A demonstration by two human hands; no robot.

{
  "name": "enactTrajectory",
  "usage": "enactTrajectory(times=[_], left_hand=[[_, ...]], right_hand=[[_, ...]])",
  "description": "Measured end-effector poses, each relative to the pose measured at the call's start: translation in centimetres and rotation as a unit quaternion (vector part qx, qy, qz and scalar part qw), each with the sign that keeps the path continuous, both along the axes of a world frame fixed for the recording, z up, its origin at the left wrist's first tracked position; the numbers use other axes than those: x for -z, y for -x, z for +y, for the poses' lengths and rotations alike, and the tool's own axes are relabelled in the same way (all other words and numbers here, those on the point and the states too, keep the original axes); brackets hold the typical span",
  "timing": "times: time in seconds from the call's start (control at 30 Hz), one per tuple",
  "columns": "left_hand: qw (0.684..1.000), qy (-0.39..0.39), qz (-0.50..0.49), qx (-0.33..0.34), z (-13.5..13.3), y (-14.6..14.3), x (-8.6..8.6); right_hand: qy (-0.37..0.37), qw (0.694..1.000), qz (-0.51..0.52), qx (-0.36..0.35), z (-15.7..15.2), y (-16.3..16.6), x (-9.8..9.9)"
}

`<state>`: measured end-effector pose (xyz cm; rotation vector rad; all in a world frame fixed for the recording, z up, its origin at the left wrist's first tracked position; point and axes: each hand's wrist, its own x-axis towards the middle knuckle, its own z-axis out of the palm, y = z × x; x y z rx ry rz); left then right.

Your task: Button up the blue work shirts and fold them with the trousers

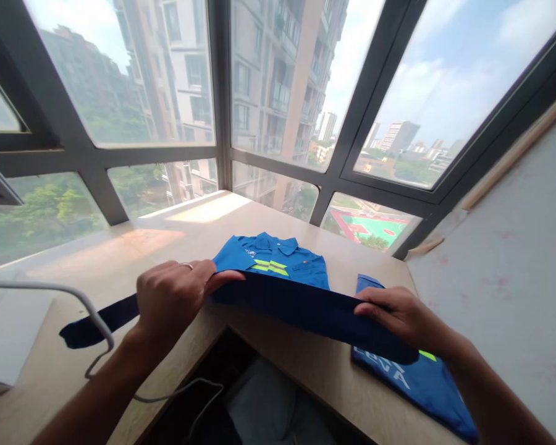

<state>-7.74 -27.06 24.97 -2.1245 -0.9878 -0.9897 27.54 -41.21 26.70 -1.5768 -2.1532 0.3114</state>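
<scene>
A blue work shirt [269,253] with a collar and yellow-green reflective strips lies on the pale sill top. In front of it, a long dark blue cloth band [287,303] is stretched between my hands. My left hand [171,296] wears a ring and grips the cloth, its thumb along the upper edge. My right hand [398,312] pinches the same edge farther right. The band's left end [97,321] trails past my left hand. Whether this cloth is part of the shirt, I cannot tell. Below my right hand lies another folded blue garment [408,383] with white lettering, partly covered.
The pale sill top [189,235] runs back to grey-framed windows. A white cable [74,287] loops near my left forearm, beside a white box-like object [13,334]. A patterned wall [514,247] bounds the right side. A dark gap opens at the front edge.
</scene>
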Motion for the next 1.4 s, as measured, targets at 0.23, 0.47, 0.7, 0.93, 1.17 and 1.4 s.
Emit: enactTrajectory(times=[0.23,0.47,0.7,0.93,1.17,1.4], left_hand=[[0.971,0.213,0.053,-0.09,6.7,-5.9,-2.0],[0.946,0.264,0.188,-0.028,14.3,-9.7,2.7],[0.921,0.304,0.242,-0.008,20.0,-11.8,5.0],[0.916,0.309,0.256,-0.016,27.6,-15.5,5.2],[0.893,0.377,0.244,-0.026,34.9,-19.6,10.6],[0.813,0.494,0.306,-0.037,39.0,-15.9,17.2]], right_hand=[[0.013,0.997,0.047,0.064,6.5,-3.6,-0.6],[0.078,0.995,0.019,0.055,11.1,-5.8,3.6],[0.089,0.994,-0.022,0.052,15.1,-7.9,6.7],[0.072,0.994,-0.036,0.074,23.2,-11.3,7.8],[0.126,0.982,-0.074,0.119,32.3,-16.3,14.9],[0.168,0.976,-0.049,0.131,33.3,-17.5,23.4]])
